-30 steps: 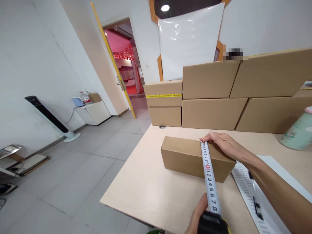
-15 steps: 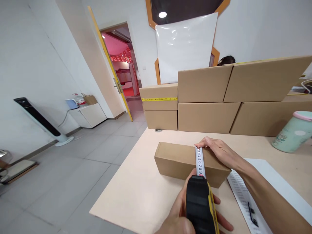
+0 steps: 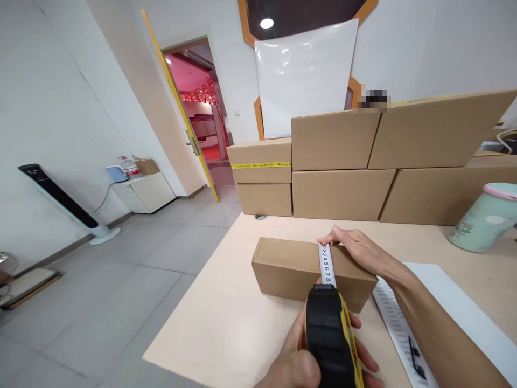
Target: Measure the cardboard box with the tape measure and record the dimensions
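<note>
A small brown cardboard box (image 3: 280,272) lies lengthwise on the light wooden table (image 3: 218,323). My left hand (image 3: 294,358) is wrapped round a black and yellow tape measure (image 3: 328,337), held at the near side of the box. Its white blade (image 3: 326,265) runs across the box top, with figures up to about 8 showing outside the case. At the far top edge, my right hand (image 3: 357,248) pinches the blade's end with its fingertips, and its palm side rests over the box's right part. The blade's end hook is hidden by the fingers.
Stacked cardboard boxes (image 3: 339,194) form a wall along the table's back. A mint-green cup (image 3: 480,223) stands at the right. Printed sheets (image 3: 393,318) with a black pen (image 3: 415,357) lie under my right forearm. The table's left edge borders the tiled floor (image 3: 121,302).
The tape measure's case has come slightly nearer the box, and less blade shows: the 9 was visible before. Both hands keep their hold. The view has shifted a little.
</note>
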### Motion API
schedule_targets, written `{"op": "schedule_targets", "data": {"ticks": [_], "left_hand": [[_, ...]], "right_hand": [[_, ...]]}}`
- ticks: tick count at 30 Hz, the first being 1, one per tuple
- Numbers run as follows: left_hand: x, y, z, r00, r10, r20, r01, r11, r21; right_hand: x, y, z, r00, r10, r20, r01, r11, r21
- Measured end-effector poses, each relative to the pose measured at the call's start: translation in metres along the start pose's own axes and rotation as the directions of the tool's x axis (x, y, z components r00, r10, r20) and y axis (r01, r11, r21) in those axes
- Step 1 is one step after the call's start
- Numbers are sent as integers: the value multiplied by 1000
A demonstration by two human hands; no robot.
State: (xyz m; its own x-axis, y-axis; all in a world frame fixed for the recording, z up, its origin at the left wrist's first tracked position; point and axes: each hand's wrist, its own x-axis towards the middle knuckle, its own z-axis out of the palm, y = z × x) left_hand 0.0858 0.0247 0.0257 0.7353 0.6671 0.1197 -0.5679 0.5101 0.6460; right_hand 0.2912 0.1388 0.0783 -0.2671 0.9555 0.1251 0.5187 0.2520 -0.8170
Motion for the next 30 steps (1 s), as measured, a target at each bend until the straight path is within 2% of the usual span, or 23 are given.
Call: {"op": "schedule_targets", "data": {"ticks": [6,8,11,14,19,22,24,30], "left_hand": [[9,-7,-5,998,-34,-44,34,999,-7],[13,-10,-9,999,-40,-26,40,999,-1],[17,-14,-14,998,59,25,-60,998,36],[17,-12,-11,991,134,-15,-134,991,14],[12,2,4,998,60,-22,-60,998,24],[11,5,9,996,82,-38,-81,996,34],[11,4,9,994,102,-43,-102,995,16],[14,1,4,996,58,-73,-57,998,8]], "right_hand": [[1,2,0,999,-47,-8,47,998,-34],[1,1,0,999,-52,-7,52,998,-41],[1,0,0,999,-48,-8,47,998,-44],[1,0,-1,999,-48,-5,48,998,-45],[1,1,-1,998,-60,1,60,998,-35],[1,1,-1,998,-59,11,59,998,-25],[1,1,-1,999,-54,11,54,998,-24],[1,0,-1,998,-59,6,59,998,-37]]}}
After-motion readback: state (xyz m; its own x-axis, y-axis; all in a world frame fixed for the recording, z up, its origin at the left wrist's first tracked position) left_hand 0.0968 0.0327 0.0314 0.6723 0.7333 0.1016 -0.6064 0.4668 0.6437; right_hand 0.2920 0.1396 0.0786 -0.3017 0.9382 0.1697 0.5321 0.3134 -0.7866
